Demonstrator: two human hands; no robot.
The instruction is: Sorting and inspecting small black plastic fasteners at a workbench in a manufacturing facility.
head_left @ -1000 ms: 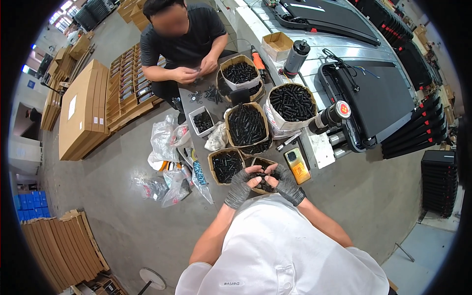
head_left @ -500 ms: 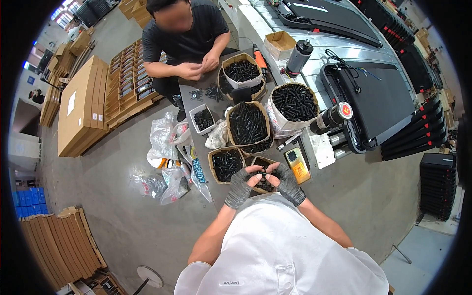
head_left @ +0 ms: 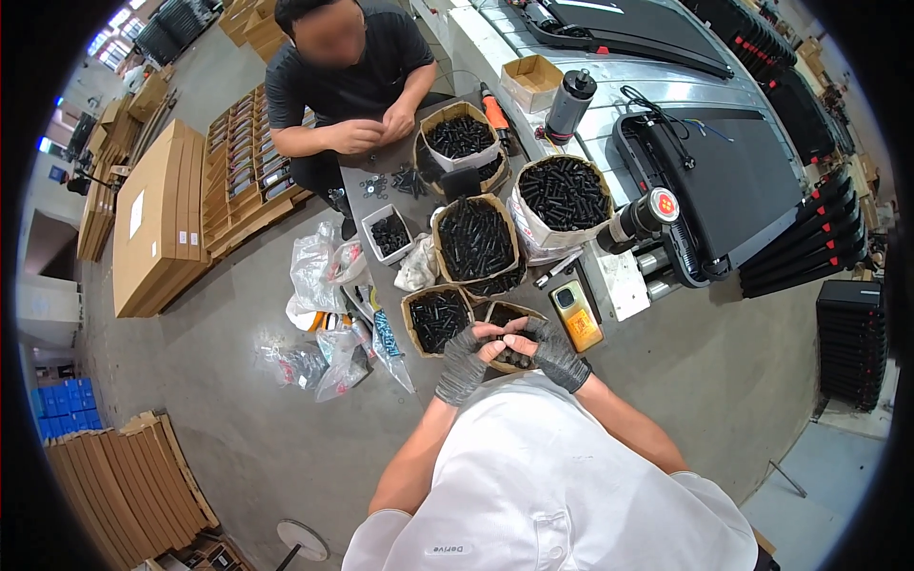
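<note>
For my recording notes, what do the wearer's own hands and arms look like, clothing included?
The left hand and right hand wear matching dark grey, streaked gloves that leave the fingertips bare. The forearms are uncovered below white short sleeves; no cables show on them.

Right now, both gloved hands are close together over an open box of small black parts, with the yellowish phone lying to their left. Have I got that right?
Not quite: the yellowish phone lies to their right, as the head view shows. The gloved left hand and right hand are indeed close together over the open box of small black parts.
</note>
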